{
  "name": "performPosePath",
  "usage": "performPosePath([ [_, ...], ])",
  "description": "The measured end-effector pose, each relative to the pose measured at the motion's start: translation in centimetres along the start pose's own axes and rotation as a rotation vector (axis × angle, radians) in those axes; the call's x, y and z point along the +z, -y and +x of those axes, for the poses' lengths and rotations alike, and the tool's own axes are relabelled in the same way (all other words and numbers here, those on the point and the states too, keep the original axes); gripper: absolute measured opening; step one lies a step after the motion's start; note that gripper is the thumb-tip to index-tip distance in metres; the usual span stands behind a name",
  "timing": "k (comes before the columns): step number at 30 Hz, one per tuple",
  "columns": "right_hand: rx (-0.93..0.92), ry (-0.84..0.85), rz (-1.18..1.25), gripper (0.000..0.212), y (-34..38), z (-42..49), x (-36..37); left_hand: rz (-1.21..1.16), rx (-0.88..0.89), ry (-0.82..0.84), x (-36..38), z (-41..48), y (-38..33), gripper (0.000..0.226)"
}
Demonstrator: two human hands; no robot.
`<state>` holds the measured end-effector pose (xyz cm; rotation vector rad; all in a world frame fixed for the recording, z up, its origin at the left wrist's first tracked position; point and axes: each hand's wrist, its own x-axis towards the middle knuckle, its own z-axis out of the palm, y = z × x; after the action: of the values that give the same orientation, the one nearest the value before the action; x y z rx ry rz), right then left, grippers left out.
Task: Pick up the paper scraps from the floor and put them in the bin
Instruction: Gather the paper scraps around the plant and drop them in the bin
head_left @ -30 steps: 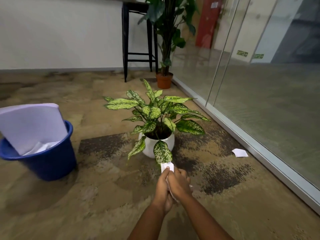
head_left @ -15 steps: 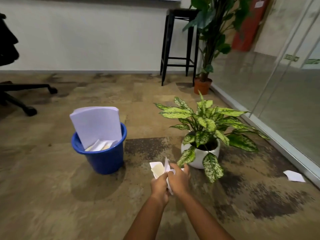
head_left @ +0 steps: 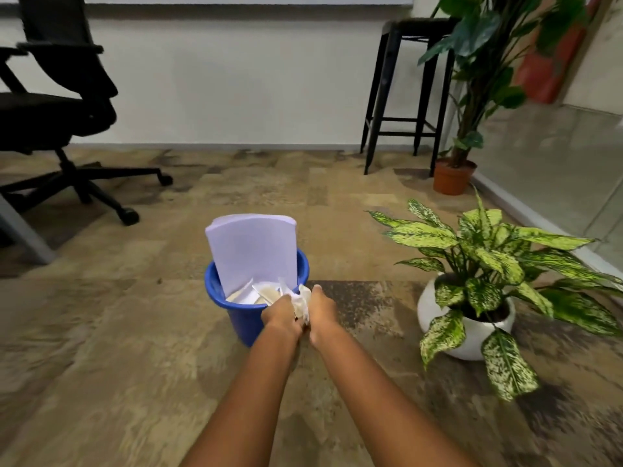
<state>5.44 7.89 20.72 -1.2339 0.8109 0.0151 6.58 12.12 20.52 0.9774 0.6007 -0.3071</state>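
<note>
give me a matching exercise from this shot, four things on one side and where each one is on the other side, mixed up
Things
1 blue bin
2 paper scraps
3 office chair
4 white plant pot

Places
a far left, near the wall
b gripped between the left hand and right hand
c on the floor, right of the bin
d middle of the floor, with large sheets standing in it

Pairs: 1-d, 2-b, 3-a, 4-c
</note>
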Motion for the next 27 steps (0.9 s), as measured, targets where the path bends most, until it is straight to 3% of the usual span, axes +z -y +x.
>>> performPosePath([
  [6,0.086,0.269,0.127,0.041,3.6,1.7,2.2,0.001,-0.018,0.035,0.8,3.7,-5.3,0.029],
  [9,0.116,0.354,0.185,0.048,4.5,2.5,2.8,-0.075,-0.047,0.025,0.7,4.6,-6.8,0.041],
  [12,0.123,0.414,0.179,0.05,4.4,2.5,2.7,-0.14,-0.076,0.122,0.7,4.8,-6.7,0.046],
  [14,0.106,0.421,0.169,0.055,3.8,2.3,2.1,-0.17,-0.042,0.138,0.5,4.8,-5.8,0.049],
  [18,0.073,0.48,0.227,0.054,2.7,1.8,0.9,-0.147,0.112,0.005,0.1,4.7,-3.0,0.046],
  [23,0.067,0.408,0.116,0.054,0.2,1.6,-2.3,0.135,0.355,-0.191,0.1,3.2,2.2,0.032],
  [27,0.032,0.348,-0.056,0.039,-2.2,1.7,-7.1,0.598,0.541,-0.12,-0.3,0.6,8.3,0.034],
])
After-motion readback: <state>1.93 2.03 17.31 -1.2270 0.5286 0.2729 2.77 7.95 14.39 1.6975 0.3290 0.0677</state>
